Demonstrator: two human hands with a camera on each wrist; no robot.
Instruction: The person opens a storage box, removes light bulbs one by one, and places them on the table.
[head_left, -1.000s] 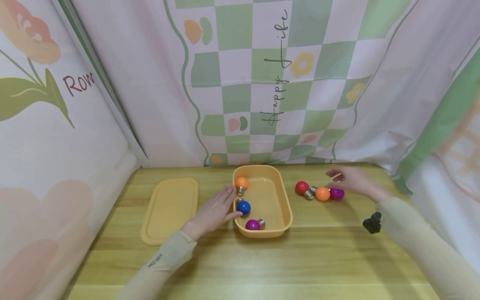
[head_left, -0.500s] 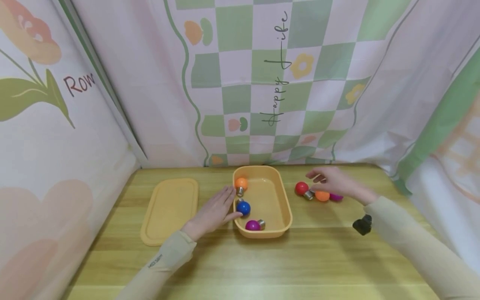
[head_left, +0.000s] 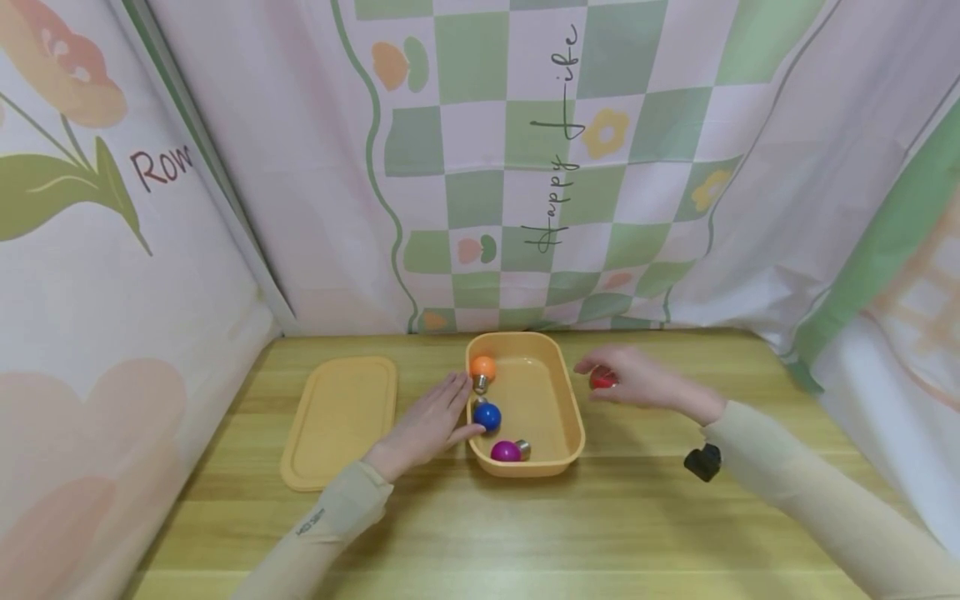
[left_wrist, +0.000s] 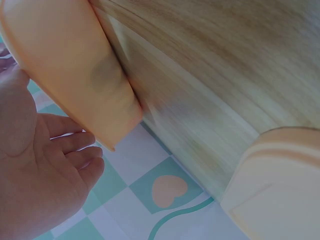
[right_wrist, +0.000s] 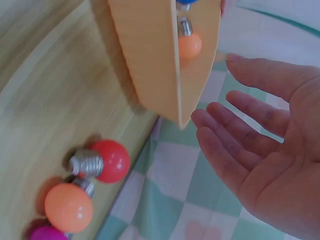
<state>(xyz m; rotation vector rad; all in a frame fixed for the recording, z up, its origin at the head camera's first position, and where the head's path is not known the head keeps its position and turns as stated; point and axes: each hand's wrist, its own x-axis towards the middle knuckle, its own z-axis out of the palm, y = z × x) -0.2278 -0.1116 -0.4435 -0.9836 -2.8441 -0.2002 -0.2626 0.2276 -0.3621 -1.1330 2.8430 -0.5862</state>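
My left hand (head_left: 427, 417) lies with straight fingers against the left rim of a yellow plastic box (head_left: 536, 404). Inside the box are an orange light bulb (head_left: 483, 367), a blue bulb (head_left: 488, 417) and a purple bulb (head_left: 506, 451), along its left side and near end. To the right of the box, my right hand (head_left: 645, 383) is above a red bulb (head_left: 602, 380), its fingers loosely bent. In the right wrist view nothing is between those fingers. That view also has another orange bulb (right_wrist: 69, 207) and purple bulb (right_wrist: 48, 233), hidden under the hand in the head view.
A flat yellow lid (head_left: 341, 423) lies on the wooden table (head_left: 510, 533), left of the box. Printed curtains (head_left: 536, 167) hang behind the table and at both sides. A black device (head_left: 703, 462) sits at the right wrist.
My right hand has moved left, from beside the purple bulb, across the loose bulbs, to above the red one. My left hand and the bulbs in the box look unmoved.
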